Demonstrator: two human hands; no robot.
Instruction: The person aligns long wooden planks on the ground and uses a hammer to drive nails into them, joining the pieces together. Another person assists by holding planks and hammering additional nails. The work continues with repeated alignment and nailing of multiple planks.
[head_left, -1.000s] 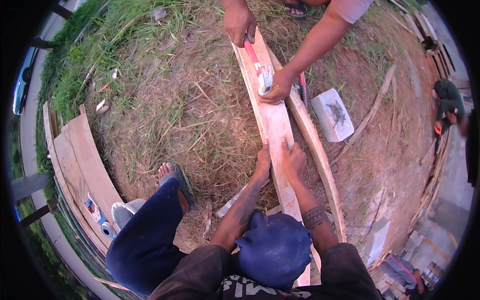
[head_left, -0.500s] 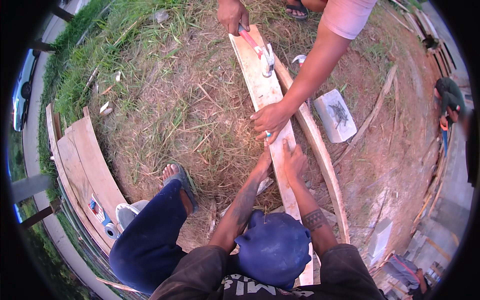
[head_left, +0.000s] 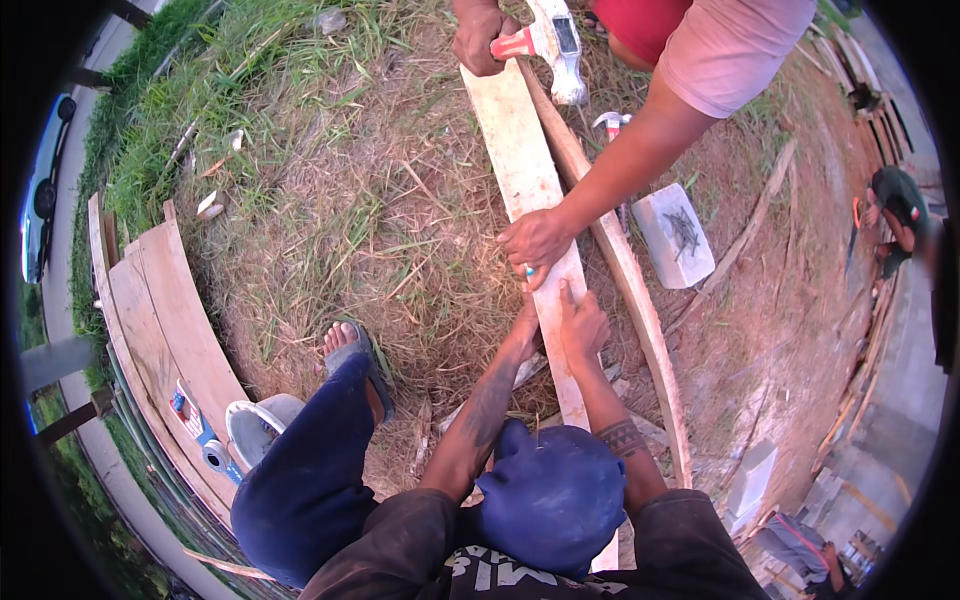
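A long pale wooden plank (head_left: 530, 170) runs away from me over the ground. My left hand (head_left: 527, 322) grips its left edge, fingers partly hidden by the wood. My right hand (head_left: 583, 328) is closed on the right edge, thumb on top. Just beyond my hands, a co-worker's hand (head_left: 540, 243), with a small turquoise band on a finger, presses on the plank. The co-worker's other hand (head_left: 484, 38) holds a red-handled claw hammer (head_left: 563, 55) above the far end. A rounded blue cloth-covered shape (head_left: 550, 500) hides part of the plank between my forearms.
A rough second timber (head_left: 635, 290) lies along the plank's right. Right of it sit a white block (head_left: 676, 235) with several nails on top and another hammer (head_left: 612, 122). Boards (head_left: 170, 300) and a bucket (head_left: 255, 425) stand at left. Another person (head_left: 900, 210) is at far right.
The co-worker's hammer has risen off the plank, its head swinging up and to the right. The co-worker's other hand and both my hands stay on the plank. My view has shifted slightly.
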